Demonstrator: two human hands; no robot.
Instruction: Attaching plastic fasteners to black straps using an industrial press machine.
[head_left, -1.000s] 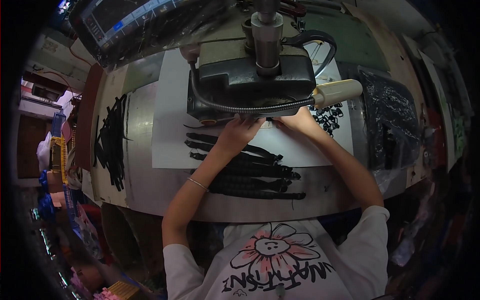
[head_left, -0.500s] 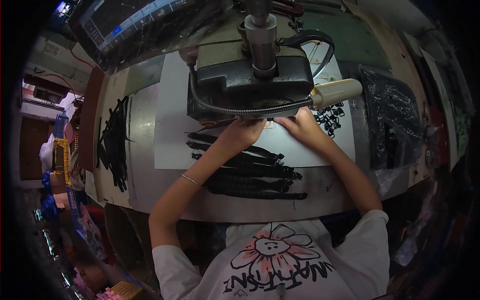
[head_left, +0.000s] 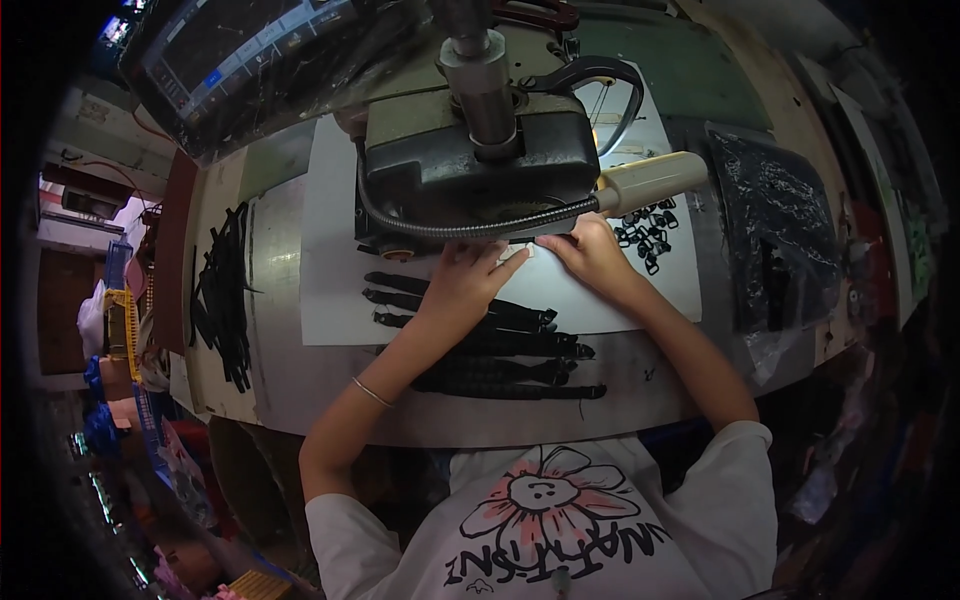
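Observation:
My left hand [head_left: 468, 280] lies below the front edge of the dark sewing machine head [head_left: 490, 165], its fingers stretched out and apart. Some of its fingertips are hidden under the machine. Beside it, my right hand [head_left: 592, 258] is closed, thumb and finger pinching the end of a black strap [head_left: 522, 240]. The rest of that strap is mostly hidden by the machine and my fingers. Several bundled black straps [head_left: 510, 345] lie side by side under and to the right of my left forearm. Small black buckles [head_left: 648, 232] are scattered to the right of my right hand.
A white sheet [head_left: 620, 305] covers part of the metal table [head_left: 290, 390]. More loose black straps [head_left: 222, 300] lie at the left. A cream-handled lamp [head_left: 655, 183] juts right from the machine. A plastic-wrapped dark package [head_left: 775, 235] lies at the right; a screen [head_left: 235, 65] stands far left.
The view has shifted slightly, so the machine sits farther left. My left hand's fingers have spread from a closer grip, and my right hand has stayed by the machine's front edge.

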